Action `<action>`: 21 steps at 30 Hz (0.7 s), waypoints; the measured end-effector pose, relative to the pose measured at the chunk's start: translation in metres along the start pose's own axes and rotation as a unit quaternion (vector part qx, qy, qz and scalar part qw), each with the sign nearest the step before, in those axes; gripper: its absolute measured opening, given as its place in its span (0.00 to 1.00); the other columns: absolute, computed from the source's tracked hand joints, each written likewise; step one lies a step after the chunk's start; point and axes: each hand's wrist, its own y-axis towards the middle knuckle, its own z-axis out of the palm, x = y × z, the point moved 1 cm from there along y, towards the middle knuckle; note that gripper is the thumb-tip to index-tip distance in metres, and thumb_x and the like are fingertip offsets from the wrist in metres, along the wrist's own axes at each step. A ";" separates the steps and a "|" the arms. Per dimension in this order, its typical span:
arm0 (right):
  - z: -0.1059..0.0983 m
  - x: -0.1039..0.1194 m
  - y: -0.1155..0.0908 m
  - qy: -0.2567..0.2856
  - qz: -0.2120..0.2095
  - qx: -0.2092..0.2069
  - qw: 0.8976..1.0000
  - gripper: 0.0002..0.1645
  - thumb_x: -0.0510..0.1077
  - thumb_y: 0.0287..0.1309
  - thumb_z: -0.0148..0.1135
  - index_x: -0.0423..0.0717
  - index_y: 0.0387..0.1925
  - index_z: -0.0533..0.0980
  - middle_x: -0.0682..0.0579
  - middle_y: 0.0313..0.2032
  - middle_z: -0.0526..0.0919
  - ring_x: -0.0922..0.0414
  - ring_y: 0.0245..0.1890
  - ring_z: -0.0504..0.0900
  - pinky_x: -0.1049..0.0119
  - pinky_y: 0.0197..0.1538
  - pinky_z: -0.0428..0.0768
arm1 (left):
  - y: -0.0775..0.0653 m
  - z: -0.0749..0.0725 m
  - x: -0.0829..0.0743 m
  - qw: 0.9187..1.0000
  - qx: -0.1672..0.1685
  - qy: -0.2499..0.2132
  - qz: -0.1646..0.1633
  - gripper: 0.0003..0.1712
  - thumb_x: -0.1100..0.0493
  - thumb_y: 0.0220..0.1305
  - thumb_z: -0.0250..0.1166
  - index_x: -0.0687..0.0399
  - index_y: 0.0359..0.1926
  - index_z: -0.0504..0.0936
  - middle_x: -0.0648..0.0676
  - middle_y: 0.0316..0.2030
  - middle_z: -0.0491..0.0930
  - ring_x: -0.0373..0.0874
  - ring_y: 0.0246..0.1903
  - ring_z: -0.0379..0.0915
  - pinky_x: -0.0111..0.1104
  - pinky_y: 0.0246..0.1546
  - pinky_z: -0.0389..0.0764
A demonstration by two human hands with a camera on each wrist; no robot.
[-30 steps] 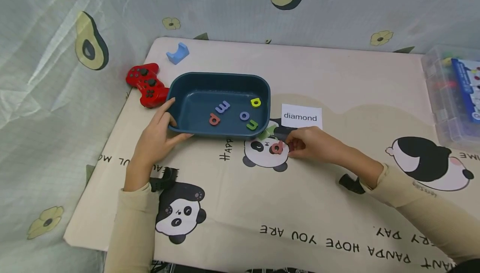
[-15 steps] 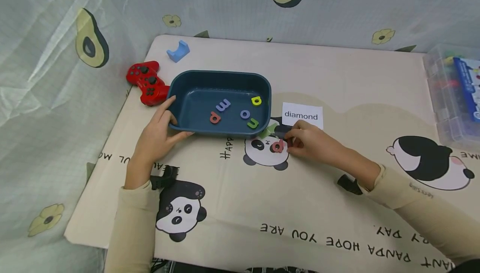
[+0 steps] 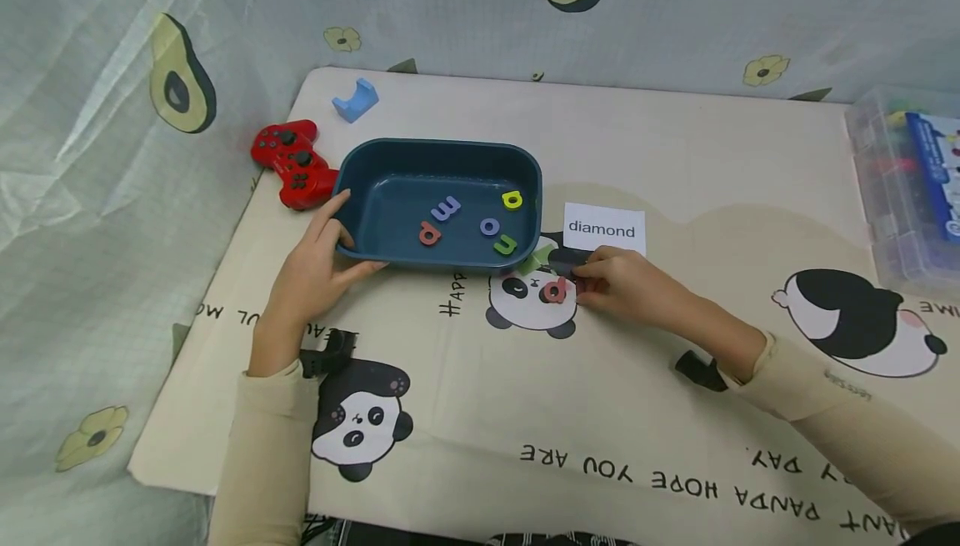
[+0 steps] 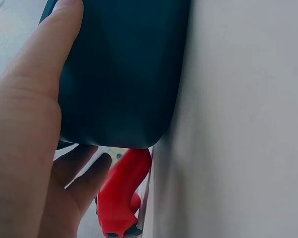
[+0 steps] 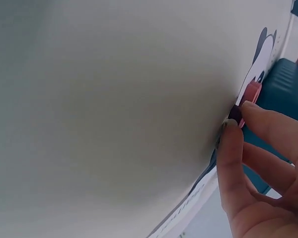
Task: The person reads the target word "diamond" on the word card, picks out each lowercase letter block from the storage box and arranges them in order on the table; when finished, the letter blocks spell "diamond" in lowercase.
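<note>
In the head view my left hand (image 3: pixel 303 283) grips the near left corner of a dark blue plastic tub (image 3: pixel 375 258). My left thumb (image 4: pixel 44 49) lies along the tub wall in the left wrist view. Loose letters lie inside: a purple m (image 3: pixel 446 209), a red letter (image 3: pixel 430 234), a purple o (image 3: pixel 489 227), a green letter (image 3: pixel 506 245) and a yellow letter (image 3: pixel 512 200). My right hand (image 3: pixel 626 283) is at a red letter d (image 3: pixel 554 290) on the table, its thumb and finger pinching its edge in the right wrist view. The fingers partly hide the contact.
A white card reading "diamond" (image 3: pixel 603 227) lies behind my right hand. A red game controller (image 3: pixel 294 164) touches the tub's left side. A light blue curved block (image 3: pixel 356 101) sits at the back left, and a clear plastic box (image 3: pixel 892 196) at the right edge.
The red letter d has turned slightly at my right fingertips, which shift a little. My left hand and the tub keep their places.
</note>
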 end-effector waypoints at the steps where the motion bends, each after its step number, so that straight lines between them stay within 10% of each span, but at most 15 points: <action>1: 0.001 0.000 0.000 0.001 0.000 0.002 1.000 0.15 0.32 0.48 0.70 0.28 0.40 0.81 0.47 0.31 0.79 0.57 0.28 0.75 0.67 0.30 0.76 | 0.000 0.000 0.000 1.000 0.000 -0.003 -0.001 0.24 0.57 0.50 0.75 0.62 0.32 0.66 0.60 0.69 0.56 0.59 0.62 0.58 0.36 0.25 0.62; 21: 0.008 0.005 0.001 0.011 0.027 0.002 1.000 0.24 0.38 0.47 0.74 0.28 0.45 0.79 0.47 0.32 0.78 0.57 0.28 0.74 0.68 0.30 0.76 | -0.001 0.002 0.000 0.999 -0.031 -0.009 0.037 0.24 0.62 0.44 0.77 0.64 0.29 0.67 0.63 0.67 0.59 0.58 0.64 0.57 0.34 0.25 0.61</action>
